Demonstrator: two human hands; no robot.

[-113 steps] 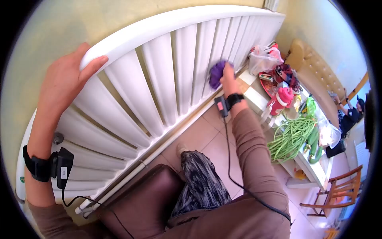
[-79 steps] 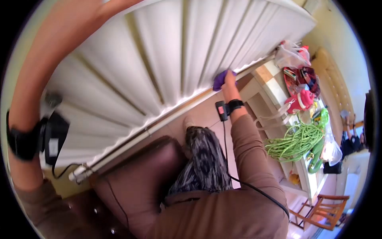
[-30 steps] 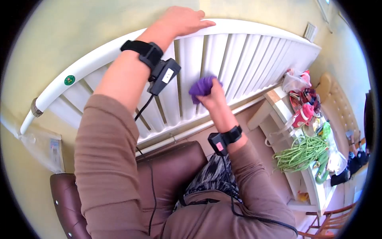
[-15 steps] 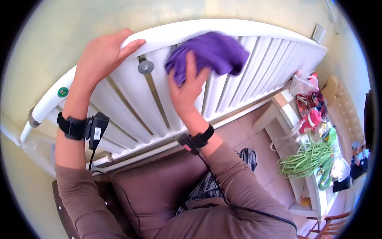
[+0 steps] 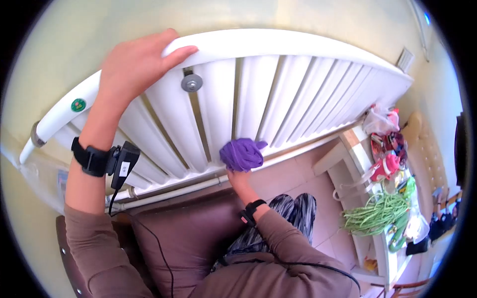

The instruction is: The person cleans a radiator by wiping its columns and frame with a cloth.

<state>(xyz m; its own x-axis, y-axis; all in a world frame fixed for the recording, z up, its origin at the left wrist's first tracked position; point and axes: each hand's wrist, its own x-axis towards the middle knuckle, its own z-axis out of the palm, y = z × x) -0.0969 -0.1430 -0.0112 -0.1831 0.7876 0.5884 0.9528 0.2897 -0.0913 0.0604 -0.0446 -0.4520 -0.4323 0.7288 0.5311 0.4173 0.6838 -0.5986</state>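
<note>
A white column radiator [image 5: 217, 107] with a curved top rail stands against the wall in front of me. My left hand [image 5: 135, 63] grips that rail at the upper left, thumb on the near side and fingers over the back. Low on the columns, my right hand [image 5: 239, 179] holds a bunched purple cloth [image 5: 243, 155] against the radiator. The cloth hides most of the fingers. A round grey metal disc [image 5: 192, 83] sits between two columns, right of my left hand. Farther left on the rail is a green round sticker [image 5: 78, 105].
Below the radiator runs a white pipe [image 5: 203, 185]. A brown padded seat [image 5: 184, 233] is beneath me. To the right, a white table [image 5: 358, 149] bears long green beans [image 5: 375, 213], a pink-lidded jug [image 5: 385, 168] and plastic bags. A black cable hangs from my left wrist strap.
My right hand has brought the purple cloth down from near the top rail to the lower columns, and the cloth is more bunched. My left hand keeps its grip on the rail.
</note>
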